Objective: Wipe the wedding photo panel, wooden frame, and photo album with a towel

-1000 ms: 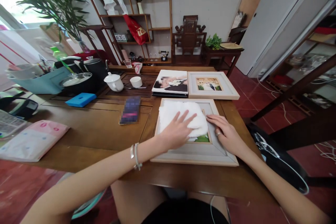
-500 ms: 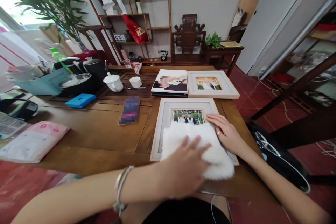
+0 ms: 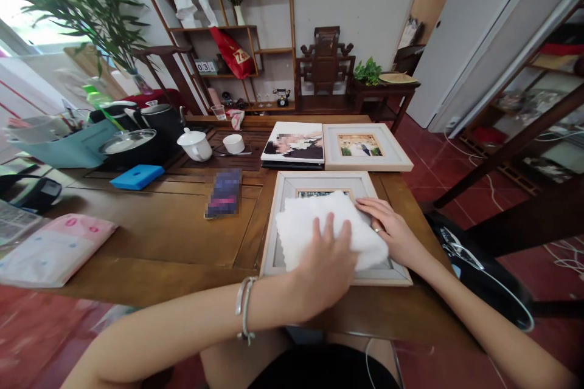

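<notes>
A pale wooden picture frame (image 3: pixel 319 180) lies flat on the wooden table (image 3: pixel 159 225) in front of me. A white fluffy cloth (image 3: pixel 301 222) covers most of its glass and photo. My left hand (image 3: pixel 326 264) rests flat on the cloth, fingers stretched out, with bracelets on the wrist. At the frame's right side, my right hand (image 3: pixel 392 231), wearing a ring, lies flat and holds the frame down.
Behind the frame lie a second framed photo (image 3: pixel 362 147) and a photo book (image 3: pixel 293 144). A phone (image 3: pixel 223 193), a blue box (image 3: pixel 137 176), a pink packet (image 3: pixel 50 249), a teapot (image 3: pixel 196 144) and a cup (image 3: pixel 234 143) are to the left. A black bag (image 3: pixel 479 273) sits right of the table.
My left hand pulled the cloth down over the frame toward me, then pushed it back up over the photo. The right hand stayed on the frame's right edge.
</notes>
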The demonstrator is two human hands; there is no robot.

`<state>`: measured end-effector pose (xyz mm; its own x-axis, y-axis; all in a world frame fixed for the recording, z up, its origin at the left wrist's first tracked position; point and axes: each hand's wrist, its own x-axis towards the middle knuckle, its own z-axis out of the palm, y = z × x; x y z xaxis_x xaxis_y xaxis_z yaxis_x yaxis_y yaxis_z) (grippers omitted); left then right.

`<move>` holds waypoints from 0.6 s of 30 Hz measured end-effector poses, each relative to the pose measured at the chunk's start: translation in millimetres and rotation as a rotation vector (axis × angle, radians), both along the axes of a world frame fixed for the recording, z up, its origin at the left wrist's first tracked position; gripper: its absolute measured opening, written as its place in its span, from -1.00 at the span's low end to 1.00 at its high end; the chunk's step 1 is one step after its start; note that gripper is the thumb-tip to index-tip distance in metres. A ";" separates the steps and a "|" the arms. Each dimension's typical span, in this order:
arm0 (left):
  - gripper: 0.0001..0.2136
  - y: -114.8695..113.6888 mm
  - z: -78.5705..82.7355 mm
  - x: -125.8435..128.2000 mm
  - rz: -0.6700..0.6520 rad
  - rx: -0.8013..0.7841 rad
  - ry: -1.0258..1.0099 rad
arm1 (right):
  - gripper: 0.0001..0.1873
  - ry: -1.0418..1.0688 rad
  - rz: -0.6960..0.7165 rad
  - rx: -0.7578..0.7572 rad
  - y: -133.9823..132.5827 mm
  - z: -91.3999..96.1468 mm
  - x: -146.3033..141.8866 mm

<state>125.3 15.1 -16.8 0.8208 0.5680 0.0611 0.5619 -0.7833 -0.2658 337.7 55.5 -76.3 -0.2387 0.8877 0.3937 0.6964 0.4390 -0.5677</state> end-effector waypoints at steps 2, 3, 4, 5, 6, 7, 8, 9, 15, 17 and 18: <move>-0.71 -20.4 0.9 6.8 -0.047 0.098 -0.015 | -0.47 -0.001 -0.009 -0.011 -0.4 1.0 0.4; -0.71 -31.8 1.8 10.0 -0.068 0.129 -0.027 | -0.47 -0.002 -0.009 -0.013 -0.6 1.5 0.6; -0.71 -42.5 2.7 13.1 -0.084 0.148 -0.044 | -0.48 -0.002 -0.007 -0.012 -0.8 1.8 0.9; -0.70 -51.6 3.4 16.2 -0.099 0.156 -0.065 | -0.49 -0.002 -0.003 -0.010 -0.8 2.0 1.2; -0.70 -58.6 3.6 19.5 -0.109 0.158 -0.085 | -0.50 -0.001 0.002 -0.008 -0.8 1.9 1.4; -0.70 -63.5 3.3 23.0 -0.107 0.160 -0.101 | -0.51 -0.001 0.006 -0.006 -0.7 1.6 1.7; -0.69 -66.4 2.4 26.7 -0.094 0.163 -0.107 | -0.51 -0.002 0.007 -0.005 -0.5 1.2 1.9; -0.69 -67.6 1.2 30.4 -0.070 0.164 -0.106 | -0.50 -0.004 0.005 -0.005 -0.3 0.6 2.0; -0.66 -54.5 1.7 41.1 0.048 0.151 0.036 | -0.45 -0.015 0.001 0.012 3.1 -2.7 3.5; -0.66 -42.9 4.6 37.6 0.059 0.128 0.102 | -0.48 0.002 0.015 0.014 3.8 -2.7 3.9; -0.66 -35.3 5.2 35.3 0.075 0.122 0.130 | -0.50 0.013 0.022 0.013 3.7 -2.5 3.8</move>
